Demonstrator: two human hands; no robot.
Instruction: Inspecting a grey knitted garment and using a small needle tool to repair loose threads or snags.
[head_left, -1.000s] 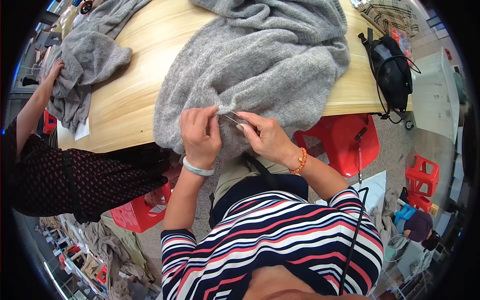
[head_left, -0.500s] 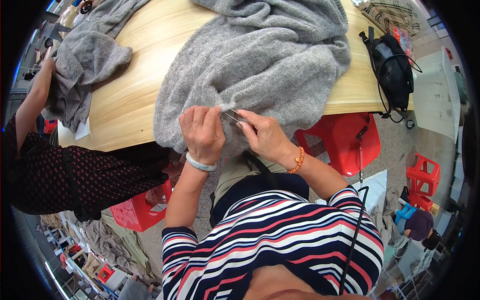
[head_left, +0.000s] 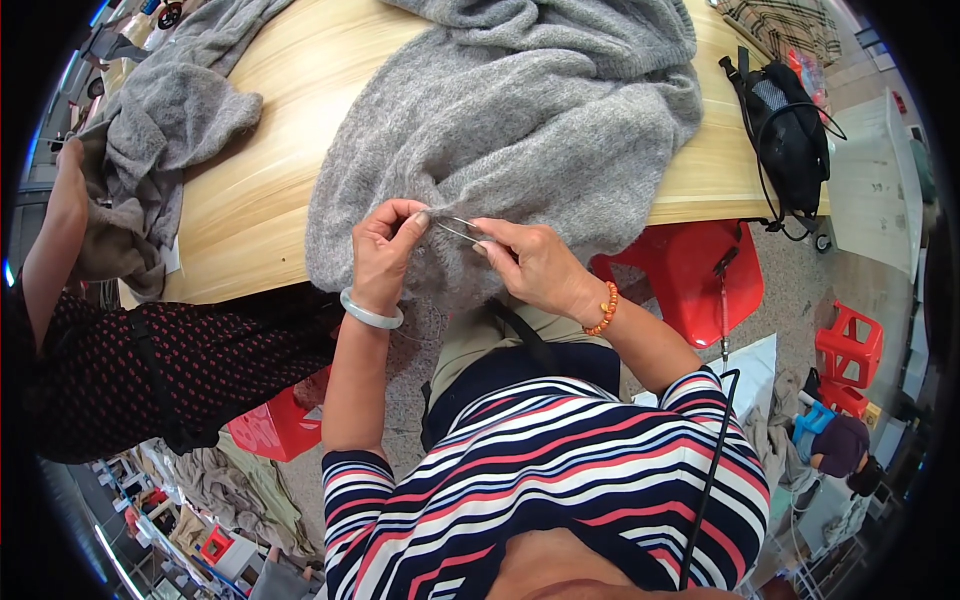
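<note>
A grey knitted garment (head_left: 520, 130) is spread over the table and hangs past its front edge towards my lap. My left hand (head_left: 385, 250), a pale bangle at its wrist, pinches a small bit of the knit between thumb and forefinger. Across from it, my right hand (head_left: 535, 265) holds slim metal tweezers (head_left: 458, 228) between thumb and forefinger. Their two thin arms point left and narrow towards the pinched knit. The tips meet the fabric near my left fingertips, too fine to make out exactly.
The pale wooden table (head_left: 270, 190) carries a black bag (head_left: 785, 140) with a cord at its right end. A red stool (head_left: 700, 285) stands under the edge to the right. On the left, a co-worker's arm (head_left: 55, 225) handles another grey knit (head_left: 175, 120).
My left hand has turned and shifted slightly left, its thumb now showing on the pinched knit. The right hand stays nearly in place. The co-worker's arm and knit have moved.
</note>
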